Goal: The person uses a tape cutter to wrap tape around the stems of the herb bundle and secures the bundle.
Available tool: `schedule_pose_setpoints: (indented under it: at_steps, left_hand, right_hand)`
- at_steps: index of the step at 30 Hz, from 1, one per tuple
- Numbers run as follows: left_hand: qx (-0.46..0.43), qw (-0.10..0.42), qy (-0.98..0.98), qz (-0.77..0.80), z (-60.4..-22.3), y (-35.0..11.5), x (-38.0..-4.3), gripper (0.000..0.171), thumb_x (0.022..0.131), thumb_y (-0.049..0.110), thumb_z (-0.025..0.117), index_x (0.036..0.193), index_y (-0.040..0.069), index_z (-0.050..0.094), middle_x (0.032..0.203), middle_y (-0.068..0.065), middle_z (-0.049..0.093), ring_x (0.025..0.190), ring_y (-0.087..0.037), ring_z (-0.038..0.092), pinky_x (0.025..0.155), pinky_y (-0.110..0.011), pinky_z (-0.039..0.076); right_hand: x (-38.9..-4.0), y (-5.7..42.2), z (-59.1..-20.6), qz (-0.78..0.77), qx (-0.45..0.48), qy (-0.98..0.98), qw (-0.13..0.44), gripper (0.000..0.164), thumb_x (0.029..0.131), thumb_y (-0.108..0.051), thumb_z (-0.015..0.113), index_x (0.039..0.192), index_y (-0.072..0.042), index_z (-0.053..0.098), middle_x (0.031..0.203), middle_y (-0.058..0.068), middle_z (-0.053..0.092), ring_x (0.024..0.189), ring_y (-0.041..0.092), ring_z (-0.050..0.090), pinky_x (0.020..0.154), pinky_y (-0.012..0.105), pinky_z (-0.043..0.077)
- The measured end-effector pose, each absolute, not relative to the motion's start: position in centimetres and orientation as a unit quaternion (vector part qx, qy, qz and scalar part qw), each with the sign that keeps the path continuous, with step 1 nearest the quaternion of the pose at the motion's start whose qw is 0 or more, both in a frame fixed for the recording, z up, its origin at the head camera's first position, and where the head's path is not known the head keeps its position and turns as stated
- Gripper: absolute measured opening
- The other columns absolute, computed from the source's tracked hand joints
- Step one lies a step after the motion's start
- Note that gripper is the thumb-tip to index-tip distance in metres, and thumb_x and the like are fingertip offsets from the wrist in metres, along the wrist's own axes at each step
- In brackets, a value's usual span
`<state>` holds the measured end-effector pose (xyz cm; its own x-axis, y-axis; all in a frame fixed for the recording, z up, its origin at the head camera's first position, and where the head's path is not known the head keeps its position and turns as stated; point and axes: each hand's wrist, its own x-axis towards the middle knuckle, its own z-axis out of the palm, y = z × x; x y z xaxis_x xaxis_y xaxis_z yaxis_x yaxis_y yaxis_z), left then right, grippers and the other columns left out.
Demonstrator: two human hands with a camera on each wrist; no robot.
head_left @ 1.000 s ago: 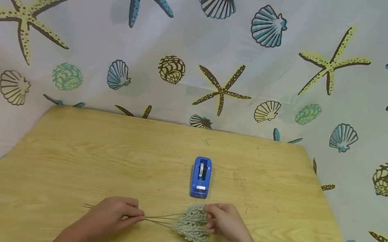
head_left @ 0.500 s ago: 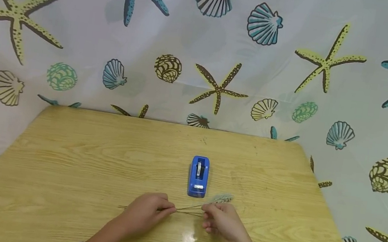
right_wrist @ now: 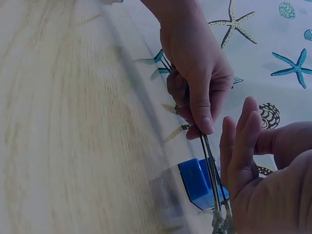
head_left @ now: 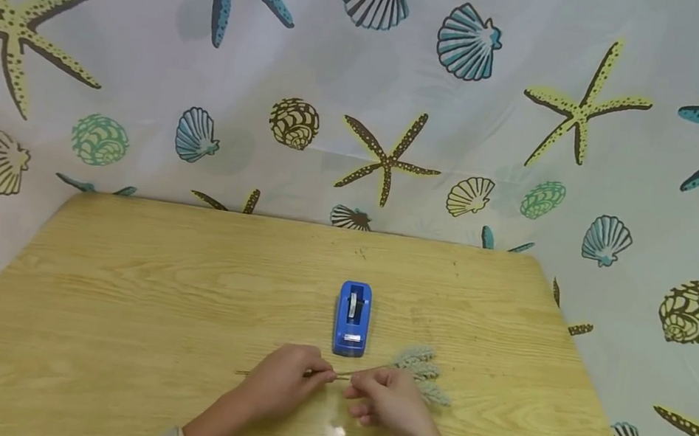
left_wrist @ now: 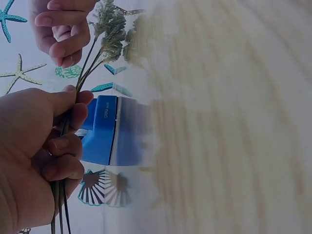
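Observation:
My left hand [head_left: 287, 382] pinches a small bunch of pale grey-green flower sprigs [head_left: 418, 360] by their thin brown stems, thumb against the forefinger. In the left wrist view the stems [left_wrist: 87, 73] run through the curled fingers, tails hanging below the palm and fluffy heads [left_wrist: 113, 34] fanning out above. My right hand [head_left: 392, 403] is close beside the stems, between the left hand and the heads. Its fingers [right_wrist: 240, 151] are loosely bent and hold nothing. In the head view it partly covers the stems.
A blue tape dispenser [head_left: 352, 319] with a roll of clear tape stands just beyond the hands. The wood-grain table [head_left: 180, 276] is bordered at the back and sides by a white curtain [head_left: 268, 35] printed with starfish and shells.
The left hand has moved right, toward the right hand, with the sprigs. The flower heads slid past the right hand and now show beyond it; the right hand moved slightly left.

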<state>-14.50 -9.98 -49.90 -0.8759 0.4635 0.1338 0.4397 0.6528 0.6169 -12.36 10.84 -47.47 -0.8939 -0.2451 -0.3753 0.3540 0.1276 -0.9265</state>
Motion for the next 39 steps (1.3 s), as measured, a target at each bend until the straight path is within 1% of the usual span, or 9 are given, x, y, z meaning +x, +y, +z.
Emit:
schedule_pose_setpoints:
  at_steps: [8,14,17,22,29,32,36,37,39]
  left_hand:
    - [0.232,0.016,0.914,0.333,-49.6,-9.0,-14.4,0.017,0.096,0.027,0.066,0.093,0.016,0.079,0.081,0.01,0.07,0.074,-0.001,0.06,0.07,-0.023,0.05]
    - [0.22,0.025,0.912,0.345,-49.6,-8.6,-14.2,0.021,0.097,0.03,0.065,0.091,0.016,0.079,0.085,0.007,0.074,0.078,-0.004,0.065,0.073,-0.025,0.053]
    - [0.21,0.029,0.911,0.354,-49.6,-8.4,-14.1,0.024,0.098,0.032,0.063,0.089,0.018,0.08,0.084,0.009,0.073,0.075,-0.003,0.063,0.071,-0.024,0.052]
    - [0.198,0.034,0.912,0.357,-49.6,-8.1,-14.2,0.024,0.096,0.038,0.065,0.086,0.021,0.079,0.078,0.012,0.071,0.065,0.0,0.053,0.063,-0.02,0.045]
    - [0.197,0.036,0.913,0.355,-49.6,-7.9,-14.6,0.023,0.093,0.038,0.069,0.083,0.021,0.079,0.079,0.011,0.073,0.065,0.001,0.053,0.061,-0.02,0.044]
    - [0.199,0.048,0.91,0.361,-49.5,-7.8,-14.8,0.025,0.094,0.039,0.068,0.085,0.02,0.08,0.079,0.012,0.072,0.063,0.0,0.052,0.06,-0.02,0.043]
    - [0.21,0.06,0.906,0.362,-49.4,-7.7,-15.0,0.026,0.095,0.038,0.067,0.086,0.018,0.081,0.077,0.012,0.071,0.062,0.0,0.05,0.057,-0.019,0.043]
    - [0.213,0.062,0.906,0.361,-49.3,-7.8,-15.1,0.025,0.095,0.038,0.068,0.086,0.018,0.081,0.077,0.012,0.071,0.062,0.0,0.05,0.057,-0.02,0.043]
    - [0.218,0.064,0.905,0.36,-49.2,-7.9,-15.2,0.024,0.094,0.036,0.068,0.087,0.017,0.081,0.078,0.011,0.071,0.062,0.0,0.051,0.058,-0.02,0.044]
  right_hand:
    - [-12.1,10.6,-48.3,-0.659,0.042,0.72,0.214,0.034,0.097,-0.019,0.062,0.114,0.011,0.065,0.095,0.015,0.077,0.055,0.008,0.066,0.051,0.019,0.052]
    - [-11.7,10.6,-48.5,-0.662,0.048,0.721,0.199,0.032,0.096,-0.017,0.063,0.113,0.009,0.067,0.094,0.016,0.077,0.054,0.008,0.065,0.051,0.019,0.052]
    - [-11.5,10.6,-48.6,-0.663,0.055,0.722,0.191,0.03,0.096,-0.017,0.063,0.112,0.008,0.069,0.092,0.015,0.077,0.055,0.008,0.066,0.051,0.02,0.053]
    - [-11.5,10.5,-48.9,-0.665,0.064,0.721,0.182,0.027,0.095,-0.017,0.065,0.108,0.007,0.071,0.091,0.014,0.077,0.055,0.008,0.067,0.053,0.021,0.055]
    - [-11.8,10.8,-49.0,-0.659,0.056,0.729,0.179,0.028,0.094,-0.016,0.067,0.107,0.008,0.071,0.087,0.015,0.077,0.055,0.009,0.067,0.055,0.023,0.056]
    - [-12.2,11.3,-48.4,-0.627,0.04,0.761,0.163,0.029,0.093,-0.018,0.068,0.104,0.008,0.072,0.076,0.012,0.076,0.051,0.008,0.062,0.051,0.02,0.052]
    - [-12.8,12.0,-47.3,-0.568,0.021,0.814,0.12,0.027,0.093,-0.022,0.068,0.094,0.004,0.076,0.06,0.003,0.069,0.043,0.005,0.046,0.041,0.017,0.036]
    - [-13.0,12.1,-47.0,-0.554,0.009,0.826,0.108,0.026,0.093,-0.022,0.068,0.092,0.002,0.076,0.061,0.002,0.068,0.045,0.006,0.047,0.041,0.017,0.035]
    - [-13.3,12.3,-46.7,-0.503,-0.033,0.86,0.082,0.023,0.093,-0.025,0.069,0.092,-0.003,0.077,0.069,0.001,0.07,0.054,0.007,0.053,0.046,0.019,0.039]
